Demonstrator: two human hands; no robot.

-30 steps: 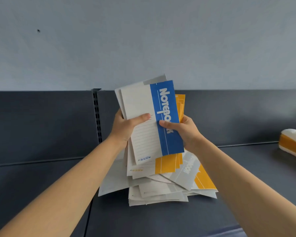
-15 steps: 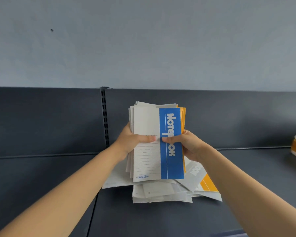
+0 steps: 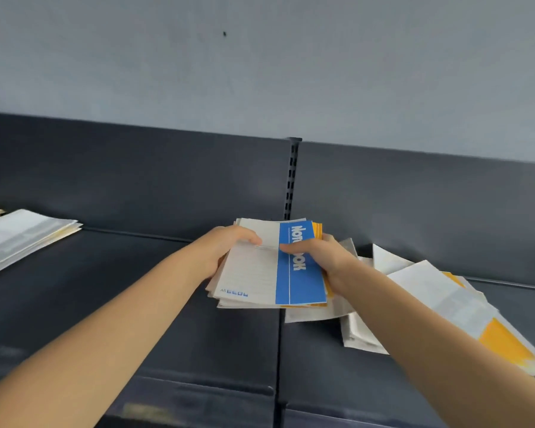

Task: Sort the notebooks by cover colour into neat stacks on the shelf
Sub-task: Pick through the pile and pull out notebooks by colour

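Head view: my left hand [image 3: 229, 247] and right hand [image 3: 326, 259] grip the bundle [image 3: 257, 273], thumbs on top, fingers curled under; it now sits lower, left of the pile [image 3: 430, 291].

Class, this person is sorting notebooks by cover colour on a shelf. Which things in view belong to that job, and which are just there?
Belongs to the job: bundle of notebooks with a blue cover on top; left hand and right hand gripping it; loose pile at right; stack at left; shelf.

Just there: wall; slotted post; back panel.
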